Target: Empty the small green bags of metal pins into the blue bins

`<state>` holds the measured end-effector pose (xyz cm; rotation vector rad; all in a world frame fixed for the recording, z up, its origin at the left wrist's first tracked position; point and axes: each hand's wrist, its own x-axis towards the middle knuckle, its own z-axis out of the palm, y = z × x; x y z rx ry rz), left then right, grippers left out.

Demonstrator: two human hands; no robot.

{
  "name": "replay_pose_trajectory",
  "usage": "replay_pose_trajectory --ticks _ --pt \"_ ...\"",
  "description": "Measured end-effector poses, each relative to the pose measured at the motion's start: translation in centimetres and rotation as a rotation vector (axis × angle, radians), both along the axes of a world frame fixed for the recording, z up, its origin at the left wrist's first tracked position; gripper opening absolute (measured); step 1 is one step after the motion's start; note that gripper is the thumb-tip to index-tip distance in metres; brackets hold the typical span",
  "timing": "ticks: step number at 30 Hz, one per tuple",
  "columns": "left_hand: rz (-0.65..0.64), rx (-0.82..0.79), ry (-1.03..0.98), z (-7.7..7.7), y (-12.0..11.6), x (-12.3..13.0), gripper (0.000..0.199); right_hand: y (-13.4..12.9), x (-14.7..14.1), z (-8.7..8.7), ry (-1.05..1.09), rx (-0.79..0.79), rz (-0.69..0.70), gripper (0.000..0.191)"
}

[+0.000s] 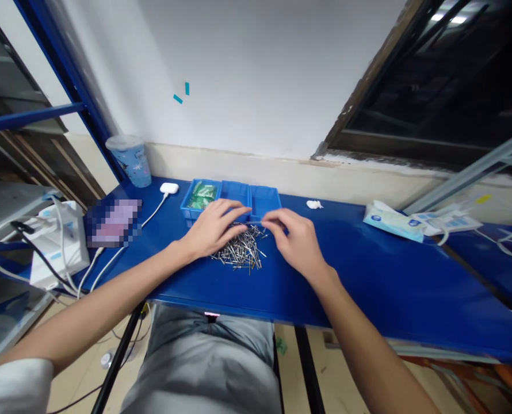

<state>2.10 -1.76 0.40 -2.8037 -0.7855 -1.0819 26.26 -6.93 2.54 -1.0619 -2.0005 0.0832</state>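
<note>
A loose pile of thin silvery metal pins (240, 253), which look like blind rivets, lies on the blue tabletop in front of me. My left hand (215, 225) hovers over the pile's left and back side, its fingers stretched and the thumb apart. My right hand (291, 237) is at the pile's right, thumb and forefinger pinched on one thin metal pin (256, 222). That pin points left toward my left thumb; whether they touch I cannot tell. Just behind the hands stand three blue bins (264, 199) in a row, the left one holding green-and-clear packets (203, 194).
On the left are a patterned cup (132, 161), a white charger case (168, 188), a blurred phone-like item (115, 221) and white power strips (61, 247) with cables. A small white lump (314, 204) and a tissue pack (392, 221) lie to the right. A wall (247, 138) rises behind.
</note>
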Motion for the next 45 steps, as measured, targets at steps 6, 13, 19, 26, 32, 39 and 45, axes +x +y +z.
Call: replay_pose_trajectory --ticks 6,13,19,26,32,39,45 --pt "0.141 0.033 0.063 1.4 4.2 -0.3 0.039 6.3 -4.3 0.3 -0.027 0.087 0.063 0.021" --pt "0.11 0.016 0.014 -0.1 4.1 -1.1 0.035 6.0 -4.7 -2.4 0.019 0.111 0.005 0.03" --pt "0.027 -0.05 -0.112 -0.4 3.0 -1.6 0.03 5.3 -5.4 -3.0 0.042 0.101 0.038 0.028" --pt "-0.01 -0.111 -0.104 -0.1 3.1 -1.7 0.029 5.8 -5.0 -3.2 -0.064 0.042 -0.074 0.035" --pt "0.01 -0.15 -0.124 -0.2 3.4 -2.1 0.028 5.4 -5.0 -2.8 -0.067 0.016 0.014 0.023" --pt "0.008 -0.172 -0.133 -0.3 3.7 -2.5 0.028 5.3 -4.9 -2.6 -0.12 0.032 -0.026 0.027" --pt "-0.006 -0.178 -0.108 -0.5 3.5 -2.0 0.029 5.6 -4.8 -2.6 -0.113 0.028 -0.109 0.029"
